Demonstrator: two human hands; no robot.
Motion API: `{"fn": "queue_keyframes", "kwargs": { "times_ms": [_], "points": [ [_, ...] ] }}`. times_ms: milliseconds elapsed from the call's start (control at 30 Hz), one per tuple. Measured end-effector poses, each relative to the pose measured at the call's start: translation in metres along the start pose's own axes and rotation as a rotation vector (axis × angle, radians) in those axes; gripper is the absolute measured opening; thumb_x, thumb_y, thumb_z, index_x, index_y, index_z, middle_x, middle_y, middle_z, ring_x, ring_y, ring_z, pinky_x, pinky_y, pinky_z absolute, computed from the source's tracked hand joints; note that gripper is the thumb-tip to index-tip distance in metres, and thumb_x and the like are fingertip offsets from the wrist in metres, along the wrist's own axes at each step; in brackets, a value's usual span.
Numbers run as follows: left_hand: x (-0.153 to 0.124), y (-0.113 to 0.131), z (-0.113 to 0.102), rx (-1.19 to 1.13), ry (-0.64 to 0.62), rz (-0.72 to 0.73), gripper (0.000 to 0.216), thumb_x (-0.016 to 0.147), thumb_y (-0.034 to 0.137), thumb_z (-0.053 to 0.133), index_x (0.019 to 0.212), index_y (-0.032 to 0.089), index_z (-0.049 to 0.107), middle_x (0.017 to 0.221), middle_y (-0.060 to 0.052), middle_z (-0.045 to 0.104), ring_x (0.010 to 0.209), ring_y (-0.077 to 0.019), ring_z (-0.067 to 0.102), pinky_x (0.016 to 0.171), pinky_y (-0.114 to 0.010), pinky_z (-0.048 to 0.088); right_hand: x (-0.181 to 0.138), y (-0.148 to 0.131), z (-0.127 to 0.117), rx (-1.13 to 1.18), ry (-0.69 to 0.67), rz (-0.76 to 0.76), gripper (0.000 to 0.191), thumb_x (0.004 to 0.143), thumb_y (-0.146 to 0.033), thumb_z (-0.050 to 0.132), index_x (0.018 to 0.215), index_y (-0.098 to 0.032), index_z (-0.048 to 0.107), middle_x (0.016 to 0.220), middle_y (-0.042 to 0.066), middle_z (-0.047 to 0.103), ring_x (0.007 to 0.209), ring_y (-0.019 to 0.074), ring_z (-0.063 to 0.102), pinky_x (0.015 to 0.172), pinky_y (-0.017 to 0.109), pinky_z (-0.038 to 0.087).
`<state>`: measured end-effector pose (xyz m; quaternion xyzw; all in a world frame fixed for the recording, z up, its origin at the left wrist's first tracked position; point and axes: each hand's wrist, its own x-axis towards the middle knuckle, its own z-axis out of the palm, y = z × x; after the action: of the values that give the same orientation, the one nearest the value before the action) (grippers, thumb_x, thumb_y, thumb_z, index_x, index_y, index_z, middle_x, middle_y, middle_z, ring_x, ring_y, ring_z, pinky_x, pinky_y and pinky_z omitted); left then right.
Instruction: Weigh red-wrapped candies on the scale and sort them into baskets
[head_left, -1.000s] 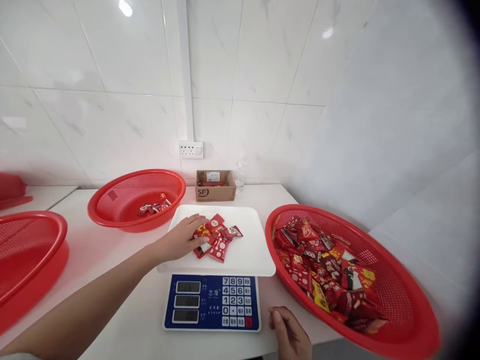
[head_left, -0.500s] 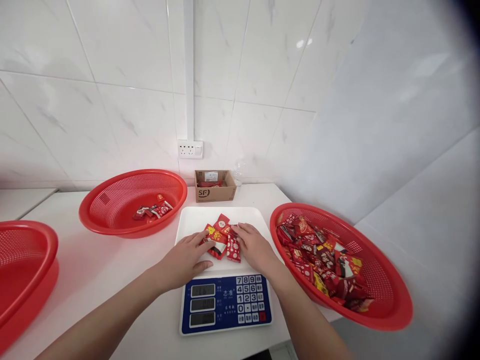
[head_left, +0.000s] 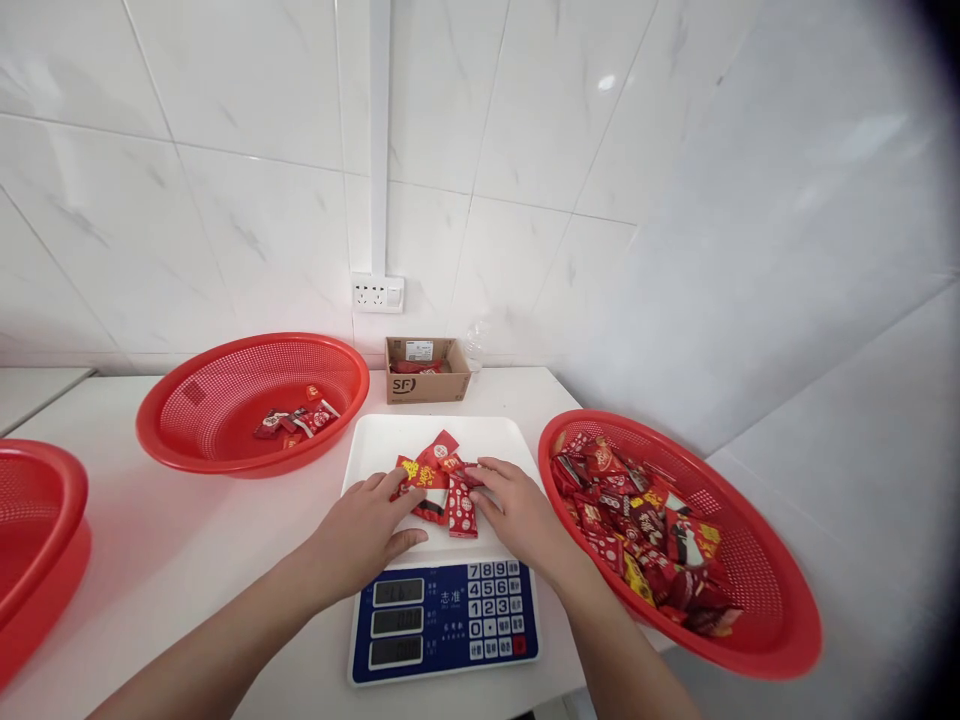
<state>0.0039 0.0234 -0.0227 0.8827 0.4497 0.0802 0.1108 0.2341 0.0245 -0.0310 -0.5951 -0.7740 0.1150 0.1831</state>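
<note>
A small heap of red candy packets (head_left: 440, 482) lies on the white pan (head_left: 390, 440) of a blue-faced scale (head_left: 444, 622). My left hand (head_left: 367, 528) rests flat on the pan against the heap's left side, fingers stretched out. My right hand (head_left: 519, 512) lies against the heap's right side, fingers extended and touching the packets. The two hands hem the packets in between them. Neither hand has lifted a packet.
A red mesh basket (head_left: 757, 620) full of red candy packets sits at the right. Another red basket (head_left: 225, 380) holding a few packets is behind left, and a third basket (head_left: 30, 540) is at the far left. A small cardboard box (head_left: 426, 372) and a wall socket (head_left: 377, 293) are at the back.
My right hand came up from the table's front edge onto the pan beside the packets. My left hand shifted slightly and both have pushed the packets closer together.
</note>
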Motion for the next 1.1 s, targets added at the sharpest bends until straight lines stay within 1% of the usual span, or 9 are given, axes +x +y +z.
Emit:
{"fn": "queue_keyframes", "kwargs": {
  "times_ms": [67, 133, 200, 267, 433, 600, 800, 933, 1100],
  "points": [
    [0.004, 0.001, 0.000, -0.004, 0.032, 0.025, 0.044, 0.091, 0.048, 0.045, 0.128, 0.026, 0.053, 0.135, -0.012, 0.053, 0.122, -0.0328, 0.050, 0.098, -0.050, 0.043, -0.002, -0.006, 0.001, -0.006, -0.033, -0.046, 0.040, 0.089, -0.030, 0.052, 0.128, -0.024, 0.058, 0.142, 0.009, 0.049, 0.132, 0.0284, 0.040, 0.108, 0.048, 0.033],
    [0.014, 0.001, 0.000, -0.037, 0.036, 0.084, 0.052, 0.091, 0.052, 0.045, 0.136, 0.027, 0.045, 0.143, -0.011, 0.046, 0.133, -0.0322, 0.038, 0.106, -0.051, 0.034, -0.002, -0.011, 0.004, -0.013, -0.084, -0.077, 0.048, 0.089, -0.038, 0.051, 0.136, -0.026, 0.050, 0.149, 0.008, 0.039, 0.139, 0.0316, 0.028, 0.110, 0.055, 0.026],
    [0.027, 0.001, -0.003, -0.096, -0.029, 0.139, 0.064, 0.088, 0.058, 0.045, 0.143, 0.026, 0.033, 0.152, -0.011, 0.033, 0.142, -0.0308, 0.022, 0.112, -0.051, 0.023, 0.000, -0.012, 0.007, -0.017, -0.126, -0.079, 0.054, 0.091, -0.041, 0.047, 0.143, -0.025, 0.040, 0.152, 0.008, 0.033, 0.142, 0.0317, 0.020, 0.111, 0.057, 0.021],
    [0.042, 0.000, -0.006, -0.149, -0.118, 0.147, 0.076, 0.085, 0.063, 0.045, 0.146, 0.023, 0.025, 0.155, -0.013, 0.024, 0.144, -0.0307, 0.013, 0.113, -0.050, 0.019, 0.002, -0.011, 0.010, -0.023, -0.159, -0.072, 0.055, 0.093, -0.039, 0.042, 0.145, -0.022, 0.034, 0.152, 0.008, 0.033, 0.142, 0.0312, 0.019, 0.112, 0.057, 0.019],
    [0.060, -0.007, -0.009, -0.170, -0.177, 0.133, 0.072, 0.085, 0.063, 0.044, 0.143, 0.021, 0.031, 0.150, -0.013, 0.037, 0.139, -0.0297, 0.030, 0.110, -0.045, 0.028, 0.003, -0.007, 0.013, -0.033, -0.186, -0.065, 0.055, 0.096, -0.045, 0.034, 0.144, -0.019, 0.037, 0.151, 0.007, 0.037, 0.141, 0.0319, 0.023, 0.112, 0.055, 0.018],
    [0.057, -0.014, -0.008, -0.158, -0.142, 0.085, 0.060, 0.092, 0.053, 0.039, 0.142, 0.020, 0.035, 0.149, -0.012, 0.038, 0.136, -0.0273, 0.035, 0.108, -0.041, 0.033, 0.003, -0.010, 0.012, -0.036, -0.171, -0.037, 0.052, 0.096, -0.043, 0.036, 0.143, -0.020, 0.040, 0.148, 0.006, 0.041, 0.140, 0.0317, 0.027, 0.113, 0.053, 0.019],
    [0.072, -0.015, -0.009, -0.130, -0.072, 0.017, 0.040, 0.097, 0.037, 0.031, 0.127, 0.023, 0.055, 0.139, -0.011, 0.048, 0.127, -0.0287, 0.047, 0.101, -0.043, 0.040, -0.001, -0.011, 0.009, -0.016, -0.164, -0.038, 0.052, 0.095, -0.042, 0.036, 0.142, -0.021, 0.041, 0.151, 0.005, 0.036, 0.142, 0.0317, 0.021, 0.114, 0.054, 0.017],
    [0.094, -0.019, -0.009, -0.140, -0.060, 0.019, 0.028, 0.095, 0.029, 0.042, 0.110, 0.022, 0.064, 0.120, -0.008, 0.060, 0.108, -0.0229, 0.059, 0.093, -0.039, 0.046, -0.008, -0.009, 0.006, -0.012, -0.194, -0.022, 0.053, 0.095, -0.045, 0.035, 0.142, -0.021, 0.042, 0.152, 0.004, 0.034, 0.143, 0.0311, 0.018, 0.114, 0.054, 0.016],
    [0.114, -0.027, -0.006, -0.170, -0.071, 0.005, 0.027, 0.091, 0.032, 0.055, 0.113, 0.016, 0.059, 0.116, -0.008, 0.060, 0.099, -0.0207, 0.061, 0.085, -0.043, 0.051, -0.011, -0.008, 0.004, -0.012, -0.241, 0.006, 0.054, 0.094, -0.046, 0.037, 0.142, -0.022, 0.042, 0.153, 0.003, 0.031, 0.143, 0.0305, 0.017, 0.115, 0.052, 0.016]
  ]
}}
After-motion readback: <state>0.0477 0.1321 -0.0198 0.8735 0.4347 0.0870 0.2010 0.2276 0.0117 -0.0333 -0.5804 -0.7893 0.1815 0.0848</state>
